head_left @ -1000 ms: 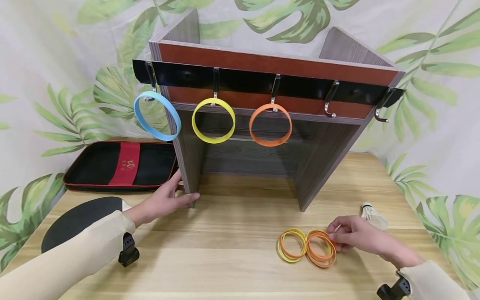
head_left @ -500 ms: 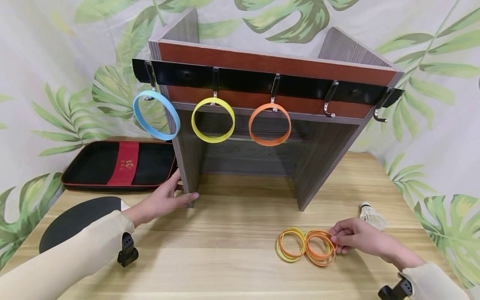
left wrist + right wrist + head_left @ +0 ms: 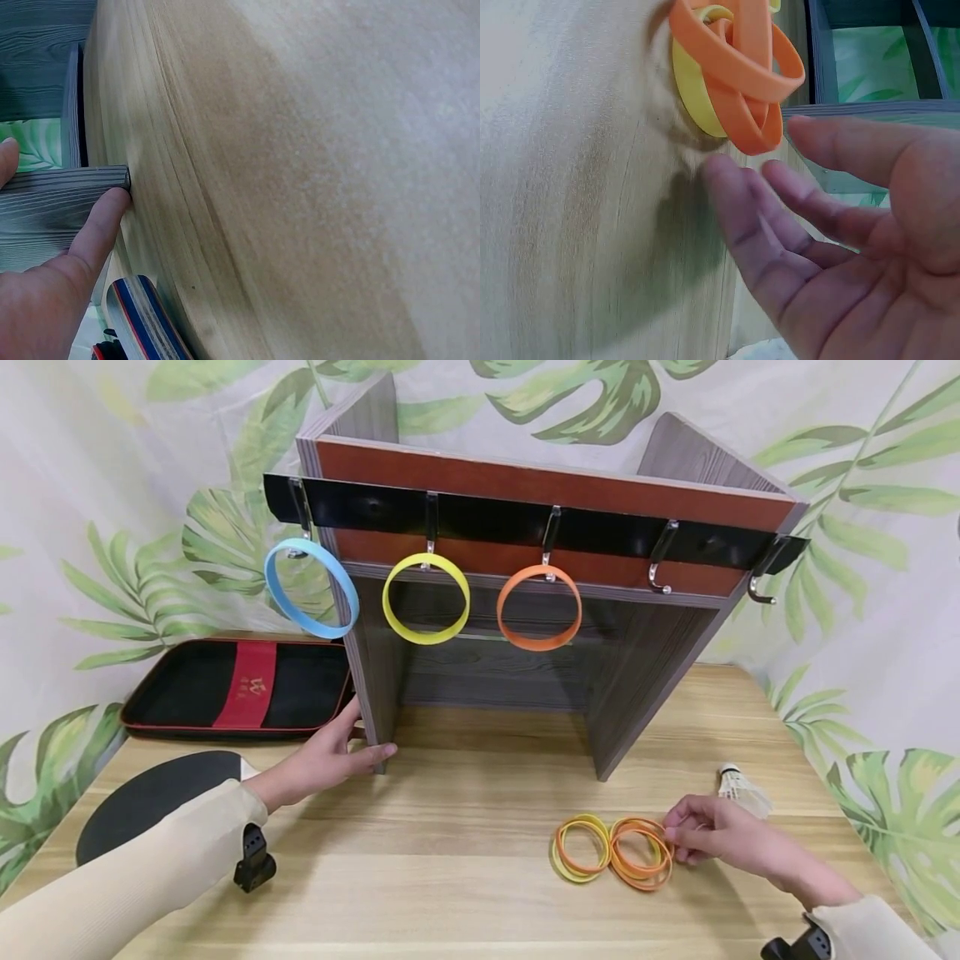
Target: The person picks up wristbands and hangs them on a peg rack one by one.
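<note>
A grey wood-grain stand [image 3: 660, 643] carries a black hook strip [image 3: 487, 518]. A blue silicone wristband [image 3: 312, 588], a yellow wristband [image 3: 390, 610] and an orange wristband [image 3: 504, 622] hang from its hooks; the two right-hand hooks hold no band. My left hand [image 3: 326, 760] holds the lower front edge of the left side panel [image 3: 67, 180] between thumb and fingers. Close to the right end of a pile of orange and yellow wristbands [image 3: 739, 67], my right hand [image 3: 840, 240] has thumb and fingers spread apart, with no band between them. In the head view, its fingertips overlap the pile's edge.
A shuttlecock [image 3: 742, 789] lies behind my right hand. At the left is a black zip case [image 3: 187, 685] with a red band, and a black table tennis bat [image 3: 161, 802] lies partly under my left forearm. Everything stands on a wooden table [image 3: 420, 893].
My right hand has drawn slightly right, off the edge of the wristband pile. My left hand stays on the panel, and the hanging bands are as before.
</note>
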The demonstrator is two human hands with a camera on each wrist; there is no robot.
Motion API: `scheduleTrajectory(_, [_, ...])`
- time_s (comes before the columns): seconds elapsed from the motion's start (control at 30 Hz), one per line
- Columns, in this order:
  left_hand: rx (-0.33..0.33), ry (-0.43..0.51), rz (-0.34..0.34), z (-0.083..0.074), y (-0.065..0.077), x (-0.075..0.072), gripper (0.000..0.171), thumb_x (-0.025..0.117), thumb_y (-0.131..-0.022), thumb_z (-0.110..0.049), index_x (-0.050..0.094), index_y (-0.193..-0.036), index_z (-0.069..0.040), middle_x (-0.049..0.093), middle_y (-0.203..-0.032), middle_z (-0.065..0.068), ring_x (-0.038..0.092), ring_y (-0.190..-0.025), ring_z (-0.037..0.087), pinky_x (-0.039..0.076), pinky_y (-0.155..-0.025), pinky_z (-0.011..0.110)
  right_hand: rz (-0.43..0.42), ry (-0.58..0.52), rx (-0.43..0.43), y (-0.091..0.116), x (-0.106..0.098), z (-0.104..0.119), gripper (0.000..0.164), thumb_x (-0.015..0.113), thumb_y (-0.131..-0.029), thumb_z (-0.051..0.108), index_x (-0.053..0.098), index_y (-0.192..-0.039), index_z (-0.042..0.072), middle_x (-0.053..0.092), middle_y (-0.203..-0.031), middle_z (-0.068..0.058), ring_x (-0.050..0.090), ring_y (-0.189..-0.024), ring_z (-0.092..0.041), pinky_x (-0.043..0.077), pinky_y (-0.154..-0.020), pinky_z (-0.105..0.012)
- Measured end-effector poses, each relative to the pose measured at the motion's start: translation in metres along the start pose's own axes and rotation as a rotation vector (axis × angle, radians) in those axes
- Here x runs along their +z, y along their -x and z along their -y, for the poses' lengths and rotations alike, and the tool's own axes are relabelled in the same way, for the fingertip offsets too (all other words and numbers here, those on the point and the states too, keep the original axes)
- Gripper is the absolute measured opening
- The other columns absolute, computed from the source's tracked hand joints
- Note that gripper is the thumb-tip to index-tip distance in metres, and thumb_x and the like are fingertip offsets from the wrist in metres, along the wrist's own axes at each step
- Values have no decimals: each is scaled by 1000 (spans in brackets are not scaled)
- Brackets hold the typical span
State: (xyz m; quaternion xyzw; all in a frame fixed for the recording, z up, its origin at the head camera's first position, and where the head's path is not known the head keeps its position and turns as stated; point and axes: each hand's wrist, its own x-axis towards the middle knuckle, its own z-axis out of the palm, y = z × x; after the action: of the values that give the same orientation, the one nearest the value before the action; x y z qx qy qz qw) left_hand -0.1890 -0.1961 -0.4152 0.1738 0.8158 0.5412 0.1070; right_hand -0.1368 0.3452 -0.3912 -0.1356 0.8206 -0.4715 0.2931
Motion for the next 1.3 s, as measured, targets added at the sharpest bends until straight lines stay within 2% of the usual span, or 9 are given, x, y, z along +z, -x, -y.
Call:
scheduleTrajectory(0.17, [-10,2,1,-1,0,0,96,69,-102,-16,3,-169,-29,16,-171,23,45,-139,54,65,-84,44,-59,43,-34,0,2,2,22,61,-104,9,60,-112,-12,69,-89,-4,66,-77,-7,62,-69,-27])
scheduleTrajectory(0.27, [-15,6,3,-1,0,0,96,69,-102,-16,2,-169,-30,16,-172,23,44,-140,54,65,-86,46,-42,49,-59,-1,3,4,23,61,-105,10,62,-114,-11,71,-89,-2,66,-77,-6,61,-68,-27])
scheduleTrajectory(0.43, [-16,11,4,-1,0,0,96,70,-102,-16,3,-169,-30,16,-171,23,44,-139,54,65,-86,48,-33,61,-90,-4,9,4,22,63,-104,8,65,-113,-11,72,-90,-5,66,-75,-3,61,-66,-27])
scheduleTrajectory(0.6, [-13,19,4,-1,0,0,97,69,-102,-15,2,-169,-31,14,-172,23,44,-139,54,65,-86,49,-67,166,-140,-6,15,7,16,66,-100,7,71,-106,-7,73,-86,-7,64,-72,1,59,-62,-25])
scheduleTrajectory(0.73, [-16,20,4,-1,-1,0,97,69,-102,-16,2,-169,-32,14,-172,22,44,-139,54,65,-86,49,-79,225,-150,-7,19,7,13,67,-99,7,74,-103,-4,72,-83,-2,60,-70,3,55,-59,-24])
scheduleTrajectory(0.93, [-17,23,-2,0,0,1,97,70,-101,-15,3,-169,-31,16,-171,23,47,-137,53,65,-84,46,-53,228,-169,-7,18,5,11,65,-99,4,73,-101,-2,71,-83,1,58,-72,4,54,-61,-21])
scheduleTrajectory(1.17, [-10,17,-3,0,0,1,97,70,-102,-15,2,-169,-31,15,-172,23,48,-136,53,65,-83,45,32,142,-181,-1,9,9,14,63,-103,6,71,-106,-5,73,-86,-2,66,-75,-2,60,-65,-28])
scheduleTrajectory(1.3, [-11,14,-1,-1,0,1,96,70,-101,-16,4,-169,-29,17,-171,24,46,-138,54,65,-85,48,51,152,-226,3,2,15,12,63,-102,3,70,-105,-7,74,-85,-1,68,-76,-2,62,-65,-29])
